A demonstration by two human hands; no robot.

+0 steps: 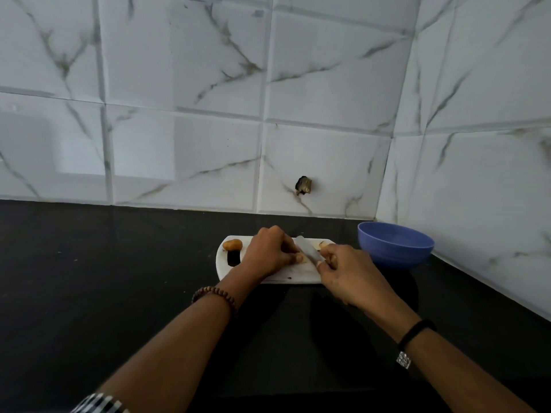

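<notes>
where the white marble-patterned wall tiles (pixel 185 84) meet in a corner, a black countertop (pixel 89 263) runs below them and carries all the work. a white cutting board (pixel 283 277) lies on it, its long side parallel to the back wall. just to the right of the board stands a blue bowl (pixel 393 248), close to the side wall; what it holds cannot be seen.

both forearms reach in from the near edge. the left hand (pixel 268 251) sits over the middle of the board, knuckles up, fingers curled down and pinning a pale piece of food (pixel 304 259) to the board's surface. the right hand (pixel 348 272) is closed round the handle of a knife (pixel 308 250). the knife's blurred blade slants up and away to the left, right beside the left fingertips and over the pale piece.

a beaded bracelet (pixel 214 295) circles the left wrist and a black band (pixel 417 329) the right. at the board's left end a small brown potato (pixel 233 244) rests whole, just behind the dark handle slot (pixel 233 257). a few pale cut bits (pixel 323 244) lie at the far right of the board. a small dark hole (pixel 303 185) breaks the wall tile above the board.
</notes>
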